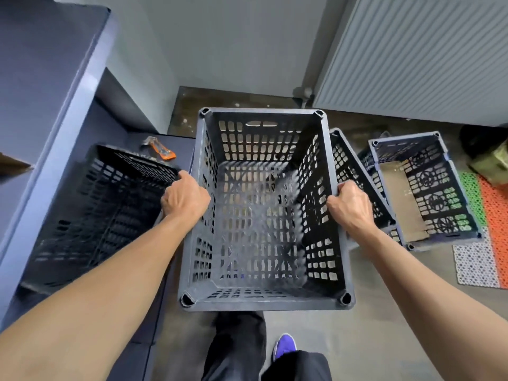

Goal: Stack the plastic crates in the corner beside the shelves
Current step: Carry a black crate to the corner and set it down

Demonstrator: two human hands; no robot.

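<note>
Between dark blue shelves point(41, 86) and tilted crates point(423, 188), a dark grey perforated plastic crate point(264, 210) was held above bare floor point(384, 298), left hand point(184, 196) and right hand point(350, 206) closed on its side rims, another dark crate point(101, 210) just left, corner floor beyond lay open.

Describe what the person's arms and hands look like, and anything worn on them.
Both forearms are bare right up to the frame edge, with no sleeves in sight. The left hand and right hand wear no gloves, and no rings, watch or wristbands are visible. Lower down, dark trousers and a purple shoe show.
</note>
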